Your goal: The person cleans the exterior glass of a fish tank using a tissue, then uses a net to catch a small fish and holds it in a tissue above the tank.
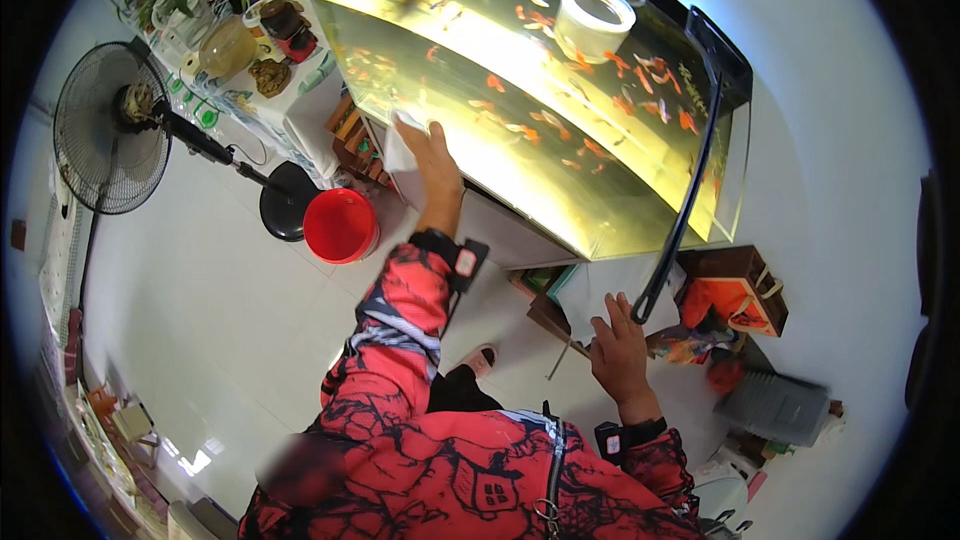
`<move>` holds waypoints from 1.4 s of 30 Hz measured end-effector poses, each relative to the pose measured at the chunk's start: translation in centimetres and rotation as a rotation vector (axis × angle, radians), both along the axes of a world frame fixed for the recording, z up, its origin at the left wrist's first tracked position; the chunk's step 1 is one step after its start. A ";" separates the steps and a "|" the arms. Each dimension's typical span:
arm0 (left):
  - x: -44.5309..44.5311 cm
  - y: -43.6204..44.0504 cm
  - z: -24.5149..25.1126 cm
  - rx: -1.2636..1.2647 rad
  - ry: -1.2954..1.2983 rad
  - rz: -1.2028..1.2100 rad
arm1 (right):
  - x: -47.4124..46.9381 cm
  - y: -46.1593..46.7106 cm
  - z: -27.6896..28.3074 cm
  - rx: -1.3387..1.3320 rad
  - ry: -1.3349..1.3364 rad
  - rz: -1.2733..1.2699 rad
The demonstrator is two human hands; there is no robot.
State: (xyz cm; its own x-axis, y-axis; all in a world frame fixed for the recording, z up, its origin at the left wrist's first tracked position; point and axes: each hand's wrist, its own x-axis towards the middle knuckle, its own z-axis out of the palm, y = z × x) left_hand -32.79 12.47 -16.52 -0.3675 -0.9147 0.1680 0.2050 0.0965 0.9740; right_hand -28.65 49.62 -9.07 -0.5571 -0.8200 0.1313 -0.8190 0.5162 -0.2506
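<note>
A lit glass aquarium (480, 90) with many orange fish stretches before me. My left hand (435, 165) presses a white cloth (397, 146) near the tank's lower left front corner; the fingers partly hide the cloth. My right hand (621, 349) has its fingers spread and holds nothing; it is just below the handle end of a long black-handled tool (679, 217), whose head rests at the tank's right rim. Whether the fingertips touch that handle, I cannot tell. A white cylindrical container (595, 21) sits at the tank's back.
A red bucket (341, 226) and a black standing fan (112, 127) are on the floor at left. Behind them a cloth-covered table (300, 94) bears jars and a plant. Paper gift bags (739, 300) and a grey plastic box (780, 406) lie at right.
</note>
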 end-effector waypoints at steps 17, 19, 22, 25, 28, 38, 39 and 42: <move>1.5 18.9 6.3 -0.381 -0.015 -0.280 | 0.4 3.4 -1.0 -0.130 -0.013 -0.106; 0.7 16.7 5.4 -0.209 -0.028 -0.173 | 0.2 3.7 -1.1 -0.156 -0.011 -0.114; 1.3 16.4 3.9 -0.035 -0.047 -0.185 | 0.2 3.8 -1.1 -0.236 -0.077 -0.141; 2.1 18.5 3.3 -0.035 -0.128 -0.121 | 0.1 2.9 -1.4 -0.401 -0.255 -0.165; 3.1 21.0 4.0 0.168 -0.159 -0.376 | -0.8 1.3 -1.7 -0.597 -0.450 -0.218; 7.1 24.8 8.6 0.381 -0.203 -1.062 | -2.7 0.7 -2.4 -1.137 -0.802 -0.445; 7.6 24.6 8.8 0.358 -0.192 -1.059 | -3.1 0.8 -2.0 -1.109 -0.860 -0.533; 8.9 22.3 9.0 0.279 -0.330 -1.022 | -4.4 0.0 0.2 -1.201 -0.587 -0.441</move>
State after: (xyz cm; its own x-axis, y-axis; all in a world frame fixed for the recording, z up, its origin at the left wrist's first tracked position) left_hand -23.93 34.82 -7.48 -0.9593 -0.1462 -0.2416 -0.2103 -0.2012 0.9567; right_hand -33.10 49.59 -8.89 -0.9527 -0.1213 0.2788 -0.2720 -0.0698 -0.9598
